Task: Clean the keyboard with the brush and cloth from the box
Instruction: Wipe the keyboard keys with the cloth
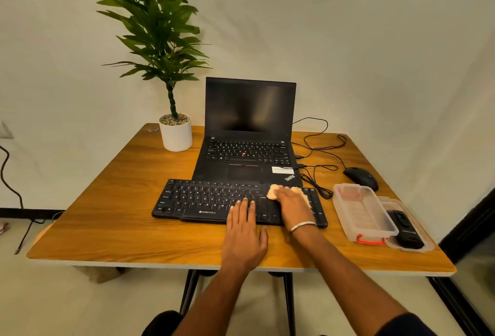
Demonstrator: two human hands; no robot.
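A black keyboard (203,199) lies on the wooden table (120,201) in front of a laptop. My right hand (293,205) presses a pale orange cloth (273,191) flat onto the keyboard's right part. My left hand (245,231) rests flat, fingers spread, on the keyboard's front edge near the middle. To the right stands the clear plastic box (363,212) with red clips, with nothing visible inside. Beside it lies its lid (411,224), holding a black brush (405,228).
An open black laptop (249,132) sits behind the keyboard. A potted plant (175,132) stands at the back left. A black mouse (361,177) and tangled cables (318,164) lie at the back right.
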